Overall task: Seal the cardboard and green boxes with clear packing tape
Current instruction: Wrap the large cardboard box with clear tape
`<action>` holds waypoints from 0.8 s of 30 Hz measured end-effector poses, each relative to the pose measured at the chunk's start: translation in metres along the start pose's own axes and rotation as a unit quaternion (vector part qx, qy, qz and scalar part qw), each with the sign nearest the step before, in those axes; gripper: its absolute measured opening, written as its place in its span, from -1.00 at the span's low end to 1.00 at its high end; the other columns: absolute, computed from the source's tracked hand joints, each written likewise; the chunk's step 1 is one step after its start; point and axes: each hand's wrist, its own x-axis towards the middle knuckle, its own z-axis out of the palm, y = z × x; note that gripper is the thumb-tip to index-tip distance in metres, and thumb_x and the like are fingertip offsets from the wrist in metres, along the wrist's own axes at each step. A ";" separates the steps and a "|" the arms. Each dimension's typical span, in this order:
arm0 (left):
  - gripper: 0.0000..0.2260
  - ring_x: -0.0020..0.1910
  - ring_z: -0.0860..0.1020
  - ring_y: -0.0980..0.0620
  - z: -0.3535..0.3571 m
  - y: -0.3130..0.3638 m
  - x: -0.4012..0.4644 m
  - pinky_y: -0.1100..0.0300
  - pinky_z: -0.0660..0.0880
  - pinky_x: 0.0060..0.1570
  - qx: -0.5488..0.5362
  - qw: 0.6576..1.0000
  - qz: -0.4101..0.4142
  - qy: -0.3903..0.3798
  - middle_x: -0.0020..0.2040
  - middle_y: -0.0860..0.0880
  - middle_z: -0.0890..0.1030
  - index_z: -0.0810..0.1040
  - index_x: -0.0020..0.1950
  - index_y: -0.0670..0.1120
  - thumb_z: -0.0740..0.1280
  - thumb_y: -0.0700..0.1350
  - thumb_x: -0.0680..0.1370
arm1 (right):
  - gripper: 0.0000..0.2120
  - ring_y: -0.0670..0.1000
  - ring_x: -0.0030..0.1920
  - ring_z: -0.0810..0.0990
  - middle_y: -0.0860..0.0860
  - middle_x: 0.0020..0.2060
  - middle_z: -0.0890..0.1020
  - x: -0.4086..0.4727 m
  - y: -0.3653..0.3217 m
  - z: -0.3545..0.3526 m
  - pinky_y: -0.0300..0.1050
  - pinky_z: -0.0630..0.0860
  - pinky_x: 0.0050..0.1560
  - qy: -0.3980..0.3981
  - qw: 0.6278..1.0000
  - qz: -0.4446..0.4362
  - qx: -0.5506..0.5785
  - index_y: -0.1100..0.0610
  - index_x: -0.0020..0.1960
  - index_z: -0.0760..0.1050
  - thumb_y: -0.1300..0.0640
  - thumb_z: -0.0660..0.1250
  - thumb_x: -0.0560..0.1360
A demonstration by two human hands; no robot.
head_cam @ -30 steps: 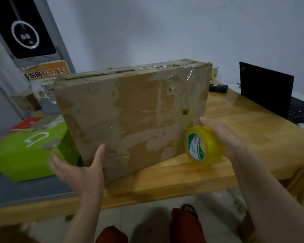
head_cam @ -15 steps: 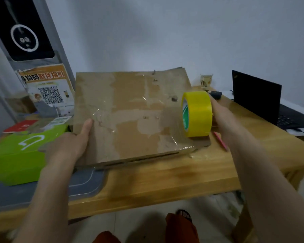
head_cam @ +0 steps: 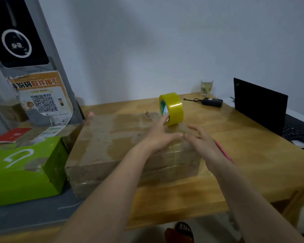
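While the box (head_cam: 123, 146) lay flat on the table (head_cam: 244, 155), tape (head_cam: 172, 108) stood upright atop it; both hands' fingers were spread, gripping nothing. Stiff, probably light; best gripped by its edges.

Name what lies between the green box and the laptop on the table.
In the head view, the cardboard box lies flat between the green box and the laptop, with the tape roll standing on it and both hands above.

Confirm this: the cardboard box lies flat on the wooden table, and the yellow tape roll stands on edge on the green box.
Not quite. The head view shows the tape roll standing on edge on the cardboard box, not the green box. The cardboard box does lie flat on the wooden table.
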 end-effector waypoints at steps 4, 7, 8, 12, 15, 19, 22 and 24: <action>-0.48 0.15 0.58 -0.01 0.011 -0.009 0.012 0.14 0.53 0.14 -0.022 1.000 0.003 0.012 0.17 -0.09 0.62 0.44 0.39 -0.06 0.49 -0.20 0.46 | -0.39 -0.04 0.29 0.40 0.00 0.36 0.41 0.017 -0.010 0.003 -0.12 0.40 0.17 0.041 0.994 -0.079 -0.063 0.01 0.46 0.24 -0.06 0.40 0.49; -0.42 0.14 0.56 0.02 0.009 -0.006 0.011 0.11 0.50 0.19 0.001 0.999 -0.007 -0.037 0.13 -0.01 0.60 0.39 0.38 -0.08 0.54 -0.13 0.43 | -0.42 -0.03 0.10 0.51 -0.02 0.11 0.54 0.045 -0.040 0.009 -0.08 0.48 0.08 0.059 0.992 -0.086 -0.066 0.06 0.29 0.35 -0.10 0.49 0.38; -0.39 0.15 0.53 0.01 0.009 -0.005 0.010 0.10 0.49 0.20 0.017 0.999 -0.012 -0.028 0.15 -0.02 0.56 0.39 0.37 -0.08 0.56 -0.08 0.40 | -0.40 -0.02 0.03 0.56 -0.02 0.03 0.58 0.054 -0.048 0.011 -0.01 0.54 0.05 0.066 0.990 -0.094 -0.077 0.08 0.20 0.42 -0.16 0.52 0.30; 0.08 0.46 0.20 -0.09 0.010 0.003 -0.008 -0.04 0.25 0.45 0.288 0.957 -0.035 -0.018 0.45 -0.06 0.22 0.12 0.54 -0.09 0.55 0.31 0.21 | -0.40 0.06 -0.09 0.64 0.05 -0.12 0.66 0.071 -0.047 0.020 0.10 0.60 -0.08 0.064 0.981 -0.132 -0.125 0.11 0.00 0.57 -0.26 0.47 0.11; 0.27 0.58 -0.10 -0.13 0.015 0.001 -0.016 -0.03 -0.08 0.55 0.453 0.888 -0.045 -0.068 0.61 -0.14 -0.11 -0.19 0.59 -0.21 0.46 0.42 0.24 | -0.51 0.08 -0.06 0.63 0.09 -0.07 0.64 0.068 -0.042 0.018 0.07 0.59 -0.08 0.082 0.981 -0.129 -0.117 0.14 0.04 0.55 -0.13 0.53 0.26; 0.24 0.59 -0.11 -0.13 0.015 0.003 -0.009 0.02 -0.09 0.54 0.460 0.882 -0.062 -0.077 0.61 -0.17 -0.12 -0.18 0.58 -0.24 0.40 0.45 0.28 | -0.57 0.07 -0.06 0.62 0.09 -0.06 0.62 0.047 -0.040 0.010 0.08 0.60 -0.10 0.086 0.979 -0.130 -0.135 0.12 0.03 0.53 -0.12 0.49 0.30; 0.24 0.59 -0.09 -0.13 0.015 0.002 -0.009 0.02 -0.06 0.55 0.461 0.882 -0.059 -0.078 0.61 -0.18 -0.08 -0.15 0.58 -0.25 0.41 0.45 0.27 | -0.67 0.09 -0.23 0.60 0.17 -0.17 0.63 0.019 -0.044 -0.001 -0.02 0.48 -0.30 0.086 0.976 -0.149 -0.136 0.25 -0.06 0.55 0.00 0.47 0.40; 0.25 0.59 -0.09 -0.13 0.015 0.004 -0.008 0.01 -0.05 0.55 0.456 0.884 -0.068 -0.081 0.61 -0.18 -0.08 -0.15 0.58 -0.25 0.43 0.44 0.26 | -0.70 0.03 -0.34 0.54 0.18 -0.27 0.62 0.000 -0.049 -0.010 -0.07 0.42 -0.34 0.082 0.974 -0.159 -0.136 0.31 -0.12 0.54 0.06 0.47 0.42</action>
